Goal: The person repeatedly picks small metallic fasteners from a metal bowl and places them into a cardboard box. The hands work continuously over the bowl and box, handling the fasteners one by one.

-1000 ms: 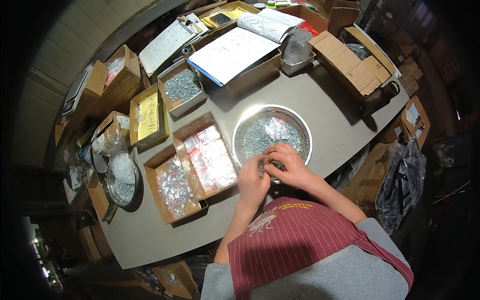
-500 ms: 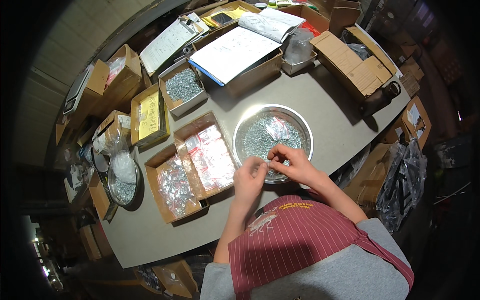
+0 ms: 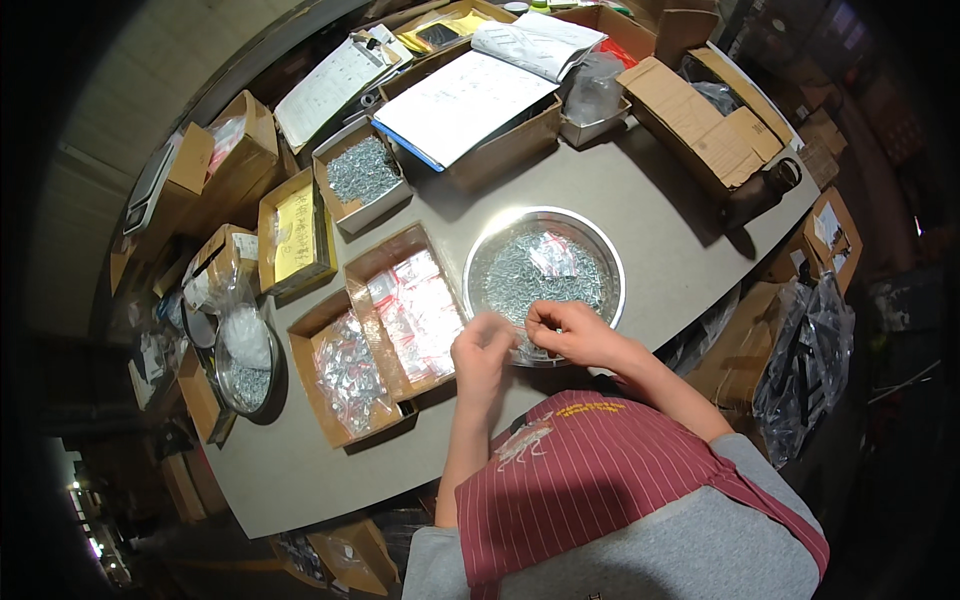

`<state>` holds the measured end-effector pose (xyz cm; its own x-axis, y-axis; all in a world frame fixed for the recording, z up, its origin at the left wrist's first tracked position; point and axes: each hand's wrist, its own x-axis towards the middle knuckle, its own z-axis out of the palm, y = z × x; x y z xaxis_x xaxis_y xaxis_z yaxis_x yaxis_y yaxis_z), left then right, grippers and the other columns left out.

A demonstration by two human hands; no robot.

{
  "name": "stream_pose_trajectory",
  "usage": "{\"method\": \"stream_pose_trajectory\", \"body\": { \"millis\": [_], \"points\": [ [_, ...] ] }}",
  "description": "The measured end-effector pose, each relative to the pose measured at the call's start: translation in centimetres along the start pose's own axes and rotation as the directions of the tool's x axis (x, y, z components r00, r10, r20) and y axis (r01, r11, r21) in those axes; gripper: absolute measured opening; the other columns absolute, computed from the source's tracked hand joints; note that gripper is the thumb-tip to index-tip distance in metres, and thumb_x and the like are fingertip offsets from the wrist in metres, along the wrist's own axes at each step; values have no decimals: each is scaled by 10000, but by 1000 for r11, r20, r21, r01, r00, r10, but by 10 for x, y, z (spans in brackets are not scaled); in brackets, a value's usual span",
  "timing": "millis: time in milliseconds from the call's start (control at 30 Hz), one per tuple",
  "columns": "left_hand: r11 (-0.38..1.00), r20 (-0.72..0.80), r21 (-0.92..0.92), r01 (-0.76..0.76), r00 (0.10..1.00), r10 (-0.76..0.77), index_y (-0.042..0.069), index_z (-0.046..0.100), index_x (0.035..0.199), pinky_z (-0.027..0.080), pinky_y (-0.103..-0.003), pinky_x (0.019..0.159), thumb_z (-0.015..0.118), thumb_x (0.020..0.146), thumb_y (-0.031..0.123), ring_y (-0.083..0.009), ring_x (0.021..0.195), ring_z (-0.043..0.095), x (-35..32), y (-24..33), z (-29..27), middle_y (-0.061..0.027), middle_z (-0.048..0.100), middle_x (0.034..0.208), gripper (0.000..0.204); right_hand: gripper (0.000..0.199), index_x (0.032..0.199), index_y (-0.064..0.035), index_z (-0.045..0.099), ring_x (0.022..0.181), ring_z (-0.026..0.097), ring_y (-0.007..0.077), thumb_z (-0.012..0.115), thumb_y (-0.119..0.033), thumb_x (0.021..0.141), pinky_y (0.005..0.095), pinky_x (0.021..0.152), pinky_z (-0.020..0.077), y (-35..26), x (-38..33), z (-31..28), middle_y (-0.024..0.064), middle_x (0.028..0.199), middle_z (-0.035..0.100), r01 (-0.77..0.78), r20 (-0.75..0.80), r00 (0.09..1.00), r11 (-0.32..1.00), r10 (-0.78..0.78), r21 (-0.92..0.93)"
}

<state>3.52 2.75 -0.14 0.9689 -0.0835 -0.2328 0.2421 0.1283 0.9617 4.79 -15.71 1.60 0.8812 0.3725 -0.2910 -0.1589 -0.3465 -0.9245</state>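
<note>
A round metal bowl (image 3: 617,262) in front of me holds many small silvery screws (image 3: 510,272). On the screws lies a small clear plastic bag (image 3: 553,256) with a red strip. My right hand (image 3: 572,333) is over the bowl's near part, its fingers curled in a pinch. Just left of it, by the near-left rim, my left hand (image 3: 483,352) is closed with thumb and fingers together, partly smeared by motion. Something thin and pale seems to run between the fingertips, too small to make out.
Left of the bowl, one cardboard box (image 3: 404,240) holds flat packed bags, another (image 3: 335,432) filled small bags. Beyond stand a white box of screws (image 3: 378,217), a yellow-labelled box (image 3: 300,240) and papers (image 3: 465,105). A second bowl (image 3: 262,405) sits far left, a dark bottle (image 3: 760,195) far right.
My hands have drawn slightly apart; the left moved a little left, and the right shifted slightly left and down. The bowl and boxes stay where they were.
</note>
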Motion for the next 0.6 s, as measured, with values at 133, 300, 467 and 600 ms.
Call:
{"method": "stream_pose_trajectory", "body": {
  "millis": [133, 300, 467, 600],
  "points": [
    [995, 5, -65, 78, 997, -78, 30, 640, 857, 424, -223, 576, 608, 894, 71, -68, 658, 552, -1, 4, -6, -13, 636, 752, 63, 195, 880, -20, 637, 714, 598, 149, 616, -213, 878, 318, 673, 481, 7, 5, 1, 70, 764, 636, -8, 5, 1000, 996, 7, 94],
    [994, -24, -44, 104, 994, -106, 33, 626, 828, 425, -222, 567, 619, 903, 85, -62, 642, 533, -1, 5, -5, -11, 627, 743, 92, 147, 862, -26, 647, 729, 546, 42, 663, -171, 878, 242, 653, 455, 23, 10, 4, -19, 749, 595, -38, -26, 998, 943, 49, 331],
    [988, -122, -91, 128, 983, -138, 35, 629, 886, 435, -224, 557, 633, 918, 111, -74, 629, 549, -1, 6, -6, -23, 635, 751, 82, 138, 968, 6, 630, 663, 588, 164, 653, -116, 908, 312, 613, 486, 34, 15, -1, 59, 765, 608, 61, -205, 977, 998, -55, 22],
    [977, -372, -114, -180, 920, 126, 43, 628, 939, 472, -219, 556, 641, 937, 139, -100, 640, 590, 3, 14, -33, -67, 661, 821, 97, 249, 1076, -1, 617, 805, 622, 349, 658, -104, 853, 429, 750, 505, 57, 26, -19, 159, 900, 630, 170, -352, 844, 823, -405, -542]
  ]
}}
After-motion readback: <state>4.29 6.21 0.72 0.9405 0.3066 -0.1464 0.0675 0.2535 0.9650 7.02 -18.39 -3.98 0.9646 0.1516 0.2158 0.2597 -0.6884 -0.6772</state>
